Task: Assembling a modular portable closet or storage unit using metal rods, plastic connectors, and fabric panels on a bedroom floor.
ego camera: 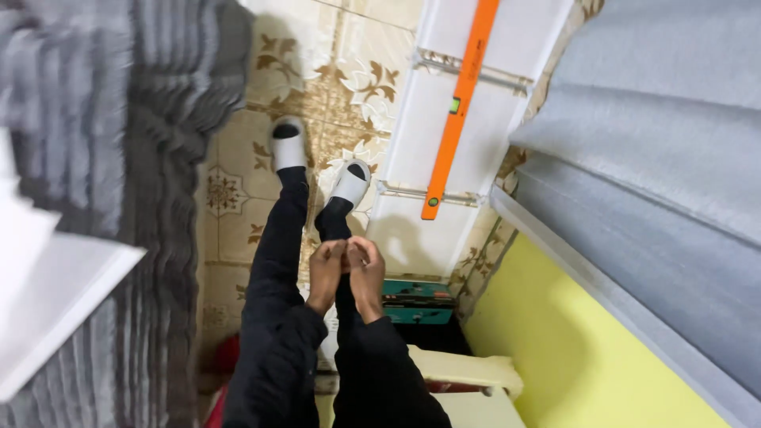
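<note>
While fingertips meet, left hand [326, 269] touches right hand [366, 268], grip empty.

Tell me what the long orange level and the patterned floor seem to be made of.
Long orange level: likely painted metal, judging by its straight, rigid edges and even matte colour, with a small green vial window. Patterned floor: probably glazed ceramic tile, judging by its grout lines and printed floral motifs.

hands: left hand [326, 269] and right hand [366, 271] touching, pressed together, no gap between
below hands: legs, slippers [288, 145] block
right: white board [444, 150] with orange level [460, 103], grey wall panel [658, 150]
left: grey ribbed panel [119, 119]
free: patterned floor tiles [230, 198] left of legs
</note>
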